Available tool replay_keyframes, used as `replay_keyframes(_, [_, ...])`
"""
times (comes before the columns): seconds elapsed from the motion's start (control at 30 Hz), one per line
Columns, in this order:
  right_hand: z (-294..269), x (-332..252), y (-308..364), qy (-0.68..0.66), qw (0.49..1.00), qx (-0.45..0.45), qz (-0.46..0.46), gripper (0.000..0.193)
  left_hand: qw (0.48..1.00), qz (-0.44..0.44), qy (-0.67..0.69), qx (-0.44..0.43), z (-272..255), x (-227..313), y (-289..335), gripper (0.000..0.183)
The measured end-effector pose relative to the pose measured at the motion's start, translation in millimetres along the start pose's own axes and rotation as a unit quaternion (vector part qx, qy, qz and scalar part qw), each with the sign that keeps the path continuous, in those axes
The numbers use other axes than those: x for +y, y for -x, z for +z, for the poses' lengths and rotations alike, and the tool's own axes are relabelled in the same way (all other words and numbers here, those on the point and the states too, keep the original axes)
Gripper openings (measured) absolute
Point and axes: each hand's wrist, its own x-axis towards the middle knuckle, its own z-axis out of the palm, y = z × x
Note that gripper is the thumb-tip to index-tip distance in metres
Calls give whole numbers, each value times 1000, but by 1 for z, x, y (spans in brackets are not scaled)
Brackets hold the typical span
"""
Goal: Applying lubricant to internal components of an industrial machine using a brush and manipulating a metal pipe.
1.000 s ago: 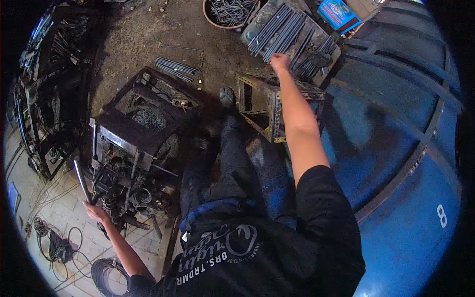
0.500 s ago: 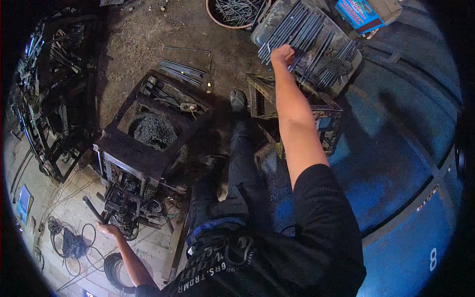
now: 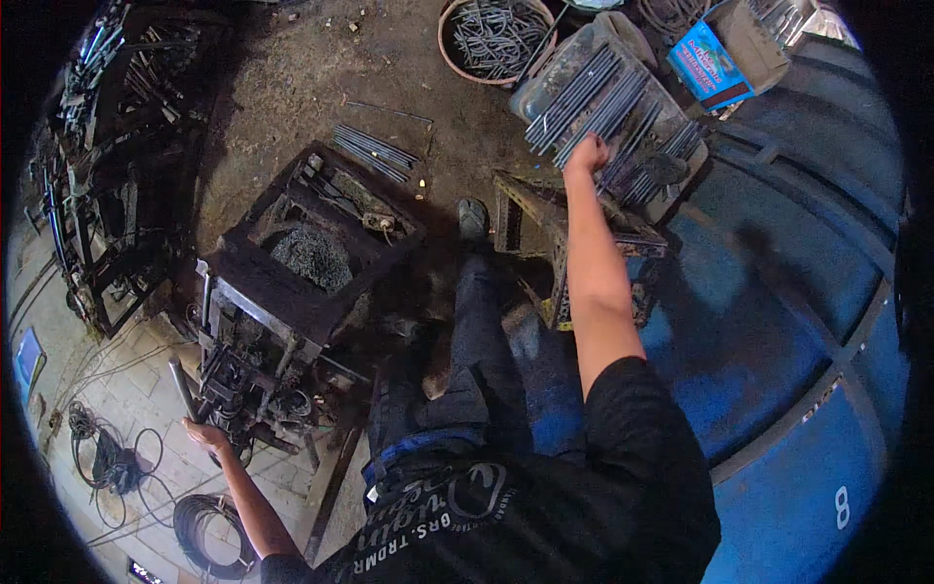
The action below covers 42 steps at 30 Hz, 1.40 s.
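Observation:
My left hand (image 3: 206, 435) is closed round the lower part of a metal lever (image 3: 181, 385) beside a dark, greasy machine (image 3: 243, 384). My right arm reaches out to a worn metal tray (image 3: 556, 90) at the far right. In it lie bundles of thin grey metal rods (image 3: 586, 86). My right hand (image 3: 588, 154) is closed at the near ends of these rods. Its fingertips are hidden, so I cannot see what they pinch. Joined to the machine is a dark square frame (image 3: 258, 282) with a heap of small metal bits (image 3: 309, 258) inside.
A round tub (image 3: 443, 49) of short metal pieces stands beyond the tray, near a blue carton (image 3: 715, 63). Loose rods (image 3: 375, 151) lie on the floor. Under the tray is a rusty stand (image 3: 545, 209). Blue metal panels (image 3: 769, 302) are at right, coiled cable (image 3: 185, 530) at lower left.
The whole view has shifted slightly. My right hand has moved a little toward me and to the right along the rods. My left hand stays on the lever.

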Motion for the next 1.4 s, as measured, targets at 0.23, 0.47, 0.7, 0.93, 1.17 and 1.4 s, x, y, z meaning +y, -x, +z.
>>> replay_keyframes(0.23, [-74,-73,188,7,924,-300,-237,39,940,153,-303,27,7,-47,14,33])
replay_keyframes(0.47, [-132,-124,343,213,693,-514,-457,35,992,127,-3,-14,-26,71,30,41])
replay_keyframes(0.7, [-135,-127,460,314,533,-505,-602,36,978,166,78,-103,-78,33,36,42])
replay_keyframes(0.93, [-87,-144,543,331,446,-478,-680,36,955,265,27,-132,-64,-27,13,53])
replay_keyframes(1.17, [-60,-150,570,302,414,-475,-715,37,953,279,28,-111,-55,-26,12,58])
replay_keyframes(1.4, [-33,-151,578,389,373,-496,-681,37,948,296,55,-106,-48,-1,16,57])
